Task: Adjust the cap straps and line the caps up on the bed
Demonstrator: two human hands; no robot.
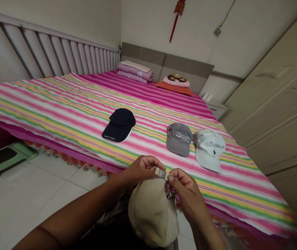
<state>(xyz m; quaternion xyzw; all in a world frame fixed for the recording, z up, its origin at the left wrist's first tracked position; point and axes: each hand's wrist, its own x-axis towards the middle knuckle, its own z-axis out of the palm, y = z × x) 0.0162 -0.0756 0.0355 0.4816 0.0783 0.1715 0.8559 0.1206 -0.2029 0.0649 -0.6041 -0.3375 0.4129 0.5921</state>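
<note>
A cream baseball cap (151, 211) hangs in front of my body, its back strap and metal buckle (161, 173) uppermost. My left hand (145, 168) pinches the strap just left of the buckle. On the other side, my right hand (186, 185) grips the strap's right part between thumb and fingers. Beyond my hands, three more caps lie on the striped bedspread (72, 114): a navy cap (121, 123) to the left, a grey cap with white lettering (180, 139), and a pale blue cap (209, 149) beside it at the right.
Folded purple bedding (134, 72) and a pink pillow on orange cloth (174, 86) lie by the headboard (185, 64). A white railing (59, 52) borders the bed's left side. A green stool (7, 159) stands at the left. Wardrobe doors (276, 114) rise at the right.
</note>
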